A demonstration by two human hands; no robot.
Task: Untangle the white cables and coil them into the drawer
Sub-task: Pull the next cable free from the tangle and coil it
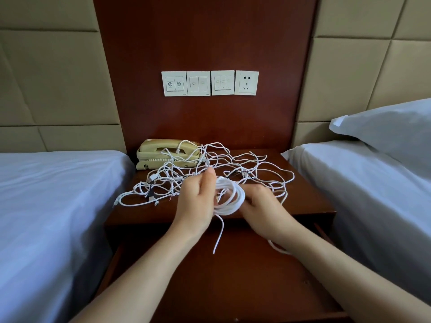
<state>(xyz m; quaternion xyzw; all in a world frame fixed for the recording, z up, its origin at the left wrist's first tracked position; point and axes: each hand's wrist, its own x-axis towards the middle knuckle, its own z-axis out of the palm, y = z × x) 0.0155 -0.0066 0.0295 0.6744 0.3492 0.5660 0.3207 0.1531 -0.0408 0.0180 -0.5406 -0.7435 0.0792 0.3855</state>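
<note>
Coiling step: left hand [195,198] and right hand [262,202] grip a round coil of thin white cable [231,197] over the open wooden drawer [233,287]. Tangled white cables [233,163] lie farther on the desk [310,200]. Next, probably: wind in the tail.

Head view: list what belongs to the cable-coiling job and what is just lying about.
Job: coil of white cable, held by left hand and right hand; tangled white cables on the nightstand; open drawer.
Lying about: telephone; switch plates; wall socket; pillow.
</note>
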